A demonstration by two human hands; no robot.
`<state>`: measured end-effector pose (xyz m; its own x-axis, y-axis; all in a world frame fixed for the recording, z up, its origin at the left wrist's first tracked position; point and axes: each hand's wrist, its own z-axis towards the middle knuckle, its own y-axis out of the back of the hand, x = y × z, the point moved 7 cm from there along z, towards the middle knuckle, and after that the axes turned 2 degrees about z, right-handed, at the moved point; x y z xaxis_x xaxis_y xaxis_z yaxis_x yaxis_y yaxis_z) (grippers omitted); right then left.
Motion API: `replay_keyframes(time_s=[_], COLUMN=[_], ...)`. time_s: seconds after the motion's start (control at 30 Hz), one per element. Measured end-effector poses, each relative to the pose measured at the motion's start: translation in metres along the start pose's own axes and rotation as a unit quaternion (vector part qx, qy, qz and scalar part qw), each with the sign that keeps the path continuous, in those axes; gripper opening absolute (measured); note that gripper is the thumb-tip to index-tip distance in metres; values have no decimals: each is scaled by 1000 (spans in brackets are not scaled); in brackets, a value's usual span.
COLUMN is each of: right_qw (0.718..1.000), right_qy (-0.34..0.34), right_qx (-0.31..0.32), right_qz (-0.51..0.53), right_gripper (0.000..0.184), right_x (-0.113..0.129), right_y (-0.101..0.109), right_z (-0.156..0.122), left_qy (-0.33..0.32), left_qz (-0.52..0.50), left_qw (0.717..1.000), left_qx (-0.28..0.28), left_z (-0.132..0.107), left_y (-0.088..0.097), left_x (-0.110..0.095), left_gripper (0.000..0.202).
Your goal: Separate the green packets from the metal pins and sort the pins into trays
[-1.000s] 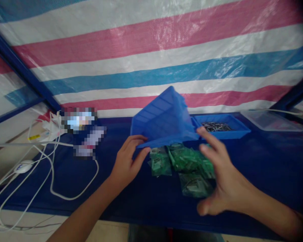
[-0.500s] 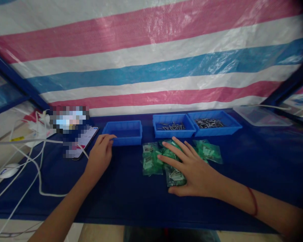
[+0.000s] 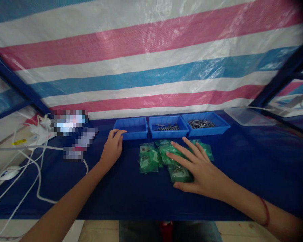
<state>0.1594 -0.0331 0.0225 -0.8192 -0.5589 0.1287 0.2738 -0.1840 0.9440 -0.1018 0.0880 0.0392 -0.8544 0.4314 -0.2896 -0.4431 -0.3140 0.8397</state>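
Observation:
My left hand (image 3: 112, 147) has its fingers curled over the front left corner of a blue plastic tray (image 3: 135, 135), whose bare blue floor shows. My right hand (image 3: 198, 168) is spread with fingers apart and palm down over a pile of green-and-clear plastic packets. Screws appear inside the front packet (image 3: 179, 173), which is partly under that hand. To its left lies another green packet (image 3: 148, 160); more packets behind are partly covered by the fingers. A middle blue tray (image 3: 169, 134) holds loose screws (image 3: 170, 127), and the right blue tray (image 3: 209, 131) holds more screws (image 3: 200, 124).
A clear plastic lid (image 3: 249, 117) lies at the back right of the blue table (image 3: 131, 195). At left are a blurred-out phone (image 3: 82, 143), a bright screen (image 3: 70, 121) and tangled white cables (image 3: 39, 178). A striped tarpaulin (image 3: 151, 74) hangs behind.
My left hand and its tray have moved right, nearly closing the gap to the middle tray. My right hand has shifted slightly right, and the front packet with it. The view has shifted a little.

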Motion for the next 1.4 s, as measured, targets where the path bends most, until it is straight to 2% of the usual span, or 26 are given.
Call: replay_keyframes(time_s=[0.07, 0.13, 0.2, 0.23, 0.33, 0.43, 0.5, 0.63, 0.8, 1.0, 1.13, 1.2, 1.3, 1.4], right_qw=[1000, 999, 998, 998, 998, 998, 998, 998, 999, 999, 999, 998, 996, 994], right_qy=[-26, -48, -58, -59, -56, -54, -49, -46, -36, -36, 11, 38, 58, 54], right_qx=[4, 8, 12, 14, 18, 19, 16, 6, 8, -3, -8, -9, -29, -60], right_qz=[-13, -16, -16, -16, -26, -37, -38, -31, -27, -23, -36, -50, -69, -73], right_gripper=[72, 71, 71, 71, 68, 63, 58, 55, 82, 62, 55, 58, 63, 59], right_x=[-8, -15, -17, -17, -15, -14, -14, -17, -20, -18, -13, -12, -16, -25], right_y=[-1, -4, -5, -6, -6, -5, -5, -5, -9, -7, -6, -6, -2, 6], right_z=[-7, -12, -13, -12, -10, -8, -8, -10, -11, -8, -10, -12, -15, -14], left_qy=[-4, -15, -55, -94, -212, -242, -233, -228, -206, -181, -173, -177, -180, -173], left_qz=[4, 19, 37, 31, -29, -54, -54, -56, -60, -54, -45, -47, -51, -59], left_qw=[1000, 998, 993, 991, 977, 964, 961, 958, 962, 966, 966, 964, 962, 965], left_qx=[-19, -60, -96, -92, 10, 94, 137, 168, 169, 174, 186, 193, 198, 189], left_z=[-1, -6, -15, -20, -38, -48, -47, -40, -34, -38, -40, -40, -39, -38], left_y=[1, 8, 16, 17, 9, -4, -16, -30, -33, -35, -39, -41, -42, -42], left_x=[-3, -11, -30, -44, -94, -128, -138, -141, -137, -134, -131, -131, -132, -132], left_gripper=[37, 41, 46, 46, 54, 64, 69, 63, 49, 55, 65, 69, 63, 51])
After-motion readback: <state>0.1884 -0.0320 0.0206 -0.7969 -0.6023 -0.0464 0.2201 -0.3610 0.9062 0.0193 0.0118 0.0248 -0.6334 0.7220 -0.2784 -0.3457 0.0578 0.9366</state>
